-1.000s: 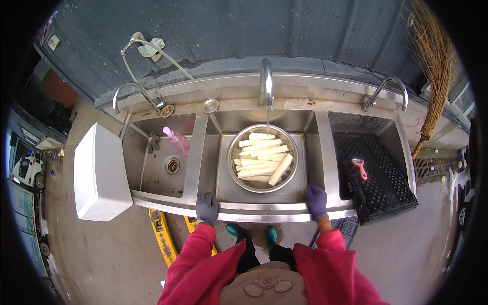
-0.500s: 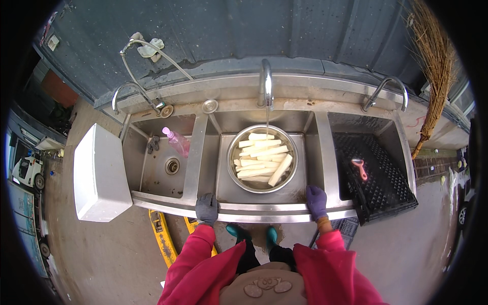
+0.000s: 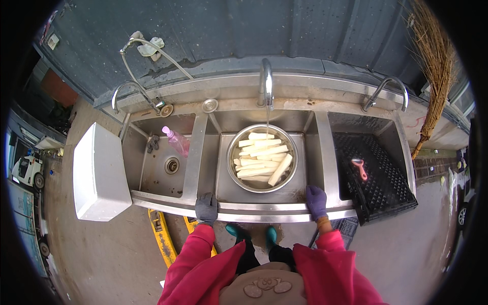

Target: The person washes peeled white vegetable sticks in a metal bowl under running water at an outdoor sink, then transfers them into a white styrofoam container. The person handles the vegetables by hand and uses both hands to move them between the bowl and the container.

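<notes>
Two gloved hands rest on the front rim of a steel triple sink (image 3: 264,207): the left hand (image 3: 207,208) in a grey glove at the divider between the left and middle basins, the right hand (image 3: 316,202) in a purple glove at the divider between the middle and right basins. Each curls over the rim edge and grips it; neither holds anything loose.

Between them, in the middle basin, sits a round metal bowl (image 3: 231,157) filled with pale peeled root sticks (image 3: 264,160). A thin stream of water falls from the middle tap (image 3: 265,86) into the far side of the bowl. My reading is that the step in hand is the rinse or soak, with the person standing by while the bowl fills. The next move, as I judge it, calls for both hands to leave the rim and reach forward, either to the bowl or to the tap, which stands at the far wall.

Most sticks lie with their long axis running left to right across the bowl, stacked roughly parallel; one on the right side lies aslant, its far end pointing up and to the right.

The left basin holds a pink bottle (image 3: 177,141). The right one carries a black crate (image 3: 378,175) with a pink peeler (image 3: 360,168) on it. A white box (image 3: 99,173) stands to the left
</notes>
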The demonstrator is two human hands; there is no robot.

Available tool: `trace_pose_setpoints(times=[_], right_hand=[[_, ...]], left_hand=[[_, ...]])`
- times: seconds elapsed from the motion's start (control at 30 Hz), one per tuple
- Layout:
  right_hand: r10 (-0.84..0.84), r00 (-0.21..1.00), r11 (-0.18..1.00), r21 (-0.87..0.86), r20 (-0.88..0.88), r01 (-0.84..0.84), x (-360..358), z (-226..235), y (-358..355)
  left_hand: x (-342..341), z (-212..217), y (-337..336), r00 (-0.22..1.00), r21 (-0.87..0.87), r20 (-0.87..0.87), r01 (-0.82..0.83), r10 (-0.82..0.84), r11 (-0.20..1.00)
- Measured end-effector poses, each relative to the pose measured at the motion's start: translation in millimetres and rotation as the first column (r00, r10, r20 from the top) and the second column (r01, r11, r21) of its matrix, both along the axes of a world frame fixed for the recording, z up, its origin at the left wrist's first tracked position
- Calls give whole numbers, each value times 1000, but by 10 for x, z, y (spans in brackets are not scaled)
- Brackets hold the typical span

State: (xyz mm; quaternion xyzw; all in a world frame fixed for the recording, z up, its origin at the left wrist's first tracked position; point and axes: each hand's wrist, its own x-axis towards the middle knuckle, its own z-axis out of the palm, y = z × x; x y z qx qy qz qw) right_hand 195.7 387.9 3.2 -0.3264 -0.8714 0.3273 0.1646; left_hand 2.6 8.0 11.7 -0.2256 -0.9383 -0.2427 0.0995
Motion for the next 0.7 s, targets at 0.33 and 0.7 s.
trace_pose_setpoints(times=[0.33, 0.7], right_hand=[[-5, 1000, 1000, -13, -19, 5, 0, 16, -12], [-6, 999, 1000, 0, -37, 6, -4, -33, -2]], left_hand=[[-8, -33, -18, 1000, -10, 1, 0, 0, 1000], [-19, -59, -26, 1000, 26, -11, 20, -20, 999]])
